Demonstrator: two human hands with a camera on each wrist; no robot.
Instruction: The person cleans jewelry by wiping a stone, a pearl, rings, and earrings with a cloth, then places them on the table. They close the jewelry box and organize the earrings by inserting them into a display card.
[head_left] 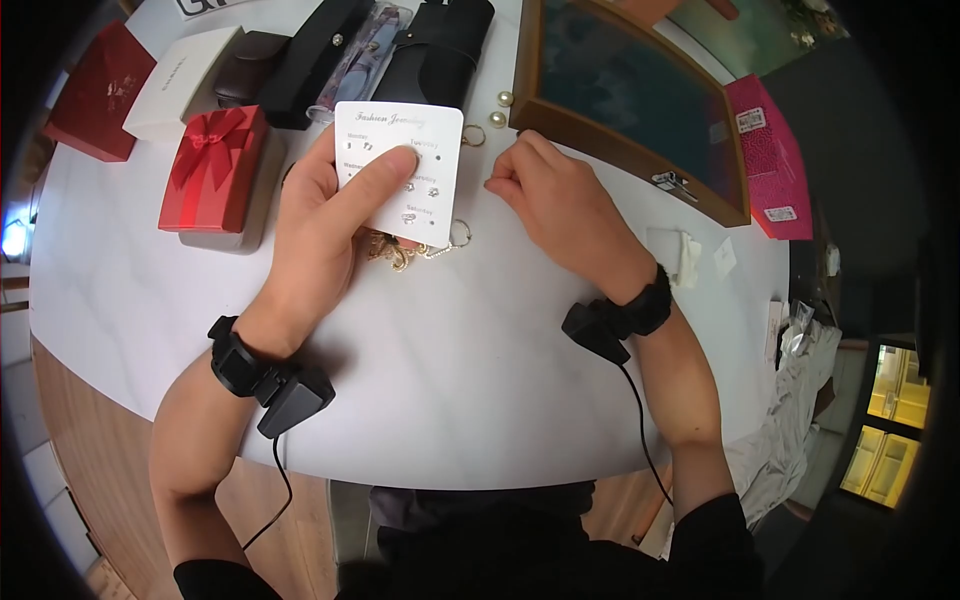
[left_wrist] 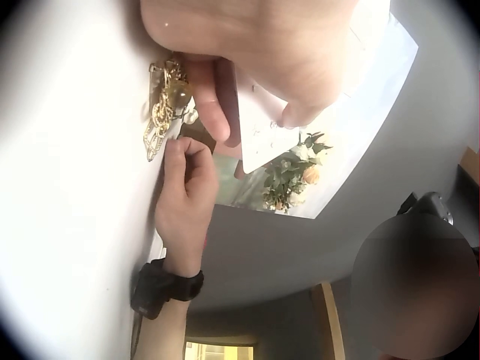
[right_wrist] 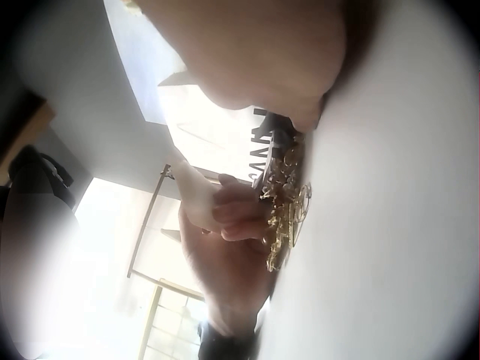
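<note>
The left hand (head_left: 320,220) holds a white earring card (head_left: 398,212) printed "Fashion Jewelry", thumb across its front and fingers behind. Small silver studs dot the card. Gold-coloured jewellery (head_left: 398,250) lies on the table just below the card, partly hidden by it; in the left wrist view the gold pile (left_wrist: 161,109) is beside the hand. To the card's right, the right hand (head_left: 570,205) rests near the tabletop with its fingers curled; whether anything small is between the fingertips is hidden. Two pearl earrings (head_left: 498,118) and a gold ring (head_left: 473,135) lie between card and wooden case.
A glass-lidded wooden case (head_left: 735,205) stands at the back right, with a pink package (head_left: 775,180) beyond it. At the back left are a red box with a bow (head_left: 212,170), a white box (head_left: 180,85), a dark red box (head_left: 100,95) and black cases (head_left: 425,55).
</note>
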